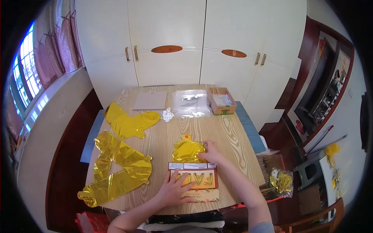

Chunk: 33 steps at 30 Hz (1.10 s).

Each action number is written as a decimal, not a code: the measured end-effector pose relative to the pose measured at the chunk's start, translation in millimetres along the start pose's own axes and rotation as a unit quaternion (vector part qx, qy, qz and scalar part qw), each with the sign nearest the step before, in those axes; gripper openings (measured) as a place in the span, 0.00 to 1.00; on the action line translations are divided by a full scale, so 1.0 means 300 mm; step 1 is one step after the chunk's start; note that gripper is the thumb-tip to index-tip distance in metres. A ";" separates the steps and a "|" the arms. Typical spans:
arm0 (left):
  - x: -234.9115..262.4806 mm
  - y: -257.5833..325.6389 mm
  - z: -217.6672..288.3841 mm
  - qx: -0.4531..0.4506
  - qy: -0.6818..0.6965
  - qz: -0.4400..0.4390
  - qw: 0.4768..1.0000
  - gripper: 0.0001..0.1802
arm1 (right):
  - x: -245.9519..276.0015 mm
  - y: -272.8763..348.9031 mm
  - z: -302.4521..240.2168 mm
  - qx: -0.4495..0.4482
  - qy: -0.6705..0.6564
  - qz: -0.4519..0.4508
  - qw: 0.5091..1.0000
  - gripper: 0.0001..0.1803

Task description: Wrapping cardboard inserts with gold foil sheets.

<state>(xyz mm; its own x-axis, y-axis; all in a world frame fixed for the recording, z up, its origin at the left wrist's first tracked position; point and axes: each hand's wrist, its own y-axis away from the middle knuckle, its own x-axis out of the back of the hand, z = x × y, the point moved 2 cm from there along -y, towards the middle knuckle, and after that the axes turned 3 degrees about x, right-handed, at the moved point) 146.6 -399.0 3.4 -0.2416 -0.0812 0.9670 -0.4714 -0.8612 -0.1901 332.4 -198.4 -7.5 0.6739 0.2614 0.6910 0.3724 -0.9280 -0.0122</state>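
Hands [175,190] on packet [193,181], 2 gold balloons [120,171] left

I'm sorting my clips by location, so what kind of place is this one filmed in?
Probably a room in a home, not a workshop: a white built-in wardrobe fills the back wall, a pink curtain hangs at the window, and a wooden table holds gold foil balloons and a small cardboard box.
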 end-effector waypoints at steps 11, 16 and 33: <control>-0.005 0.004 -0.001 0.000 0.000 -0.004 1.000 0.36 | 0.000 -0.042 0.024 -0.051 -0.120 -0.086 0.988 0.41; 0.009 0.000 0.018 -0.004 -0.010 -0.021 1.000 0.37 | -0.011 -0.058 0.069 -0.029 -0.053 -0.127 0.990 0.24; -0.029 0.046 0.185 0.016 0.014 -0.020 1.000 0.42 | -0.001 0.122 0.050 0.017 0.004 -0.138 0.990 0.19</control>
<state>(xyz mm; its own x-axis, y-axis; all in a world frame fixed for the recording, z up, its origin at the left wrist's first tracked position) 189.3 -437.9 1.9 -0.2468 -0.0338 0.9685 -0.4543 -0.8788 -0.1464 355.5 -228.4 -19.0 0.5385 0.5025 0.6764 0.5639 -0.8114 0.1539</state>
